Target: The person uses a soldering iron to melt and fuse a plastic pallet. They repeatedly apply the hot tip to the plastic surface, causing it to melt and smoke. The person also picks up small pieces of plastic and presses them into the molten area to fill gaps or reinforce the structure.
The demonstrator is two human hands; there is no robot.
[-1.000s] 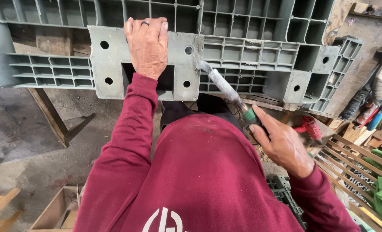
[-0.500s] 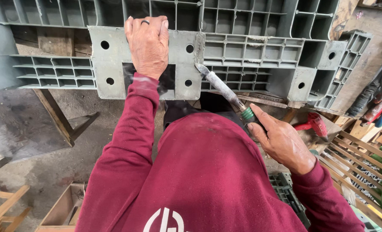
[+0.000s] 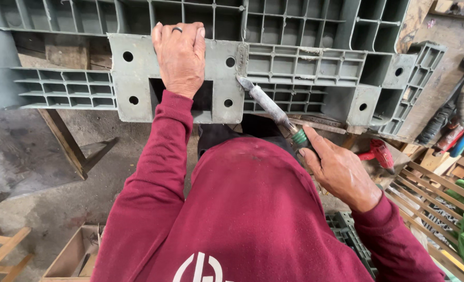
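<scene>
A grey plastic pallet (image 3: 305,31) lies tilted across the top of the view, its ribbed underside facing me. My left hand (image 3: 181,56), with a ring on one finger, presses flat over the top edge of a grey block with round holes (image 3: 227,83). My right hand (image 3: 340,171) grips the green-collared handle of a long metal tool (image 3: 271,108). The tool's flat tip touches the seam at the block's right edge. Both arms wear maroon sleeves.
A wooden stand leg (image 3: 65,138) is under the pallet on the left. A red power drill (image 3: 381,154) and hand tools (image 3: 451,117) lie at right beside wooden slats (image 3: 441,193). A wooden box (image 3: 78,256) sits on the concrete floor at lower left.
The tool tip has slid up and left along the block's right edge. My left hand stays pressed on the block.
</scene>
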